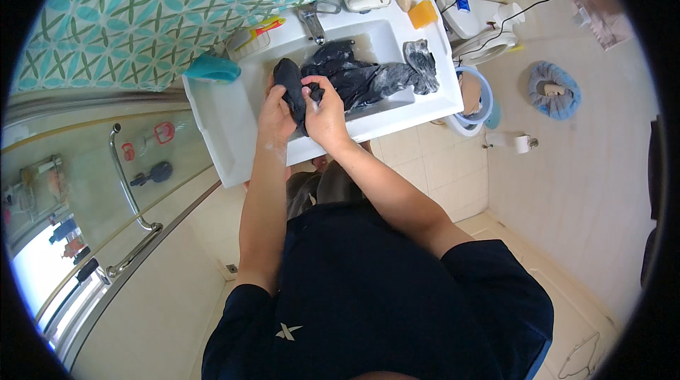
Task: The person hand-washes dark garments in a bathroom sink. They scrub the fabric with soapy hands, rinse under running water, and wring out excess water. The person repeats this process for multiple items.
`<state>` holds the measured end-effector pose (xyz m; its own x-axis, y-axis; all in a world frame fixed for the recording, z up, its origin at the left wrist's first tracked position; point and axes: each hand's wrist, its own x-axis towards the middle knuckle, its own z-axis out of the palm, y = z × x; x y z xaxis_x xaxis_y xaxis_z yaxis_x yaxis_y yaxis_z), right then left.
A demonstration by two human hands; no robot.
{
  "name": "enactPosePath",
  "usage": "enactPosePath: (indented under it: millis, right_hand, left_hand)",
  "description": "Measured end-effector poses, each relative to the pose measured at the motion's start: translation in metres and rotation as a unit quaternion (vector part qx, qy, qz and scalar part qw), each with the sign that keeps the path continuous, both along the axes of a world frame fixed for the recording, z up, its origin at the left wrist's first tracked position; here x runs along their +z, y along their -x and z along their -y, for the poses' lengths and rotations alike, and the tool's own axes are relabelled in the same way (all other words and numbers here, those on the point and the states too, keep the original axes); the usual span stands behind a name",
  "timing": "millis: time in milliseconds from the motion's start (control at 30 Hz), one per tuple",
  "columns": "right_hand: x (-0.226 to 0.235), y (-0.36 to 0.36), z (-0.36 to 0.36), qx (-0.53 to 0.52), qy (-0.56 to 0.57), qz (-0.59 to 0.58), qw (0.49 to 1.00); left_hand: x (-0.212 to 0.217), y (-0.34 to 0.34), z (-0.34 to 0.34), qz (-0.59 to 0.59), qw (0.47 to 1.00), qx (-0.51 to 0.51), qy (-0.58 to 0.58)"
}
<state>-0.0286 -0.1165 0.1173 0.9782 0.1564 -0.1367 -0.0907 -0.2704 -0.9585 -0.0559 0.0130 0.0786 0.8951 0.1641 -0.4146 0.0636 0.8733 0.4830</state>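
Over the near left part of the white washbasin [244, 143], both of my hands grip a bunched dark wet cloth [289, 81]. My left hand [276, 116] is wrapped round its left side, with suds on the wrist. Fingers closed, my right hand [326, 116] pinches a fold of dark cloth just beside it. More wet black clothing [354, 81] spreads to the right through the basin, streaked with white lather, and its end lies over the right rim. Whether the held cloth joins this clothing I cannot tell.
A chrome faucet [312, 24] stands at the basin's back edge. Along the rim are a teal container [214, 68], a yellow-handled brush [265, 27], a white soap dish [367, 2] and an orange block [423, 14]. Right of the basin are a bucket [485, 100] and a toilet [489, 46].
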Motion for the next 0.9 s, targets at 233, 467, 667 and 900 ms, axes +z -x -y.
enactPosePath:
  millis: [233,467,667,900]
  right_hand:
    - [0.005,-0.014,-0.004,-0.157,0.052,0.126,0.978]
    - [0.026,0.002,-0.013,0.100,0.074,0.203,0.971]
    - [0.024,-0.026,-0.024,-0.059,0.118,0.056,0.990]
    - [-0.002,-0.048,-0.026,-0.084,0.139,-0.038,0.986]
  left_hand:
    - [0.013,-0.004,0.002,-0.024,0.999,-0.020,0.004]
    - [-0.007,-0.018,0.029,-0.049,0.941,0.069,-0.328]
    - [0.010,-0.024,0.041,-0.066,0.990,0.073,-0.096]
    - [0.016,-0.033,0.041,-0.161,0.947,0.002,-0.276]
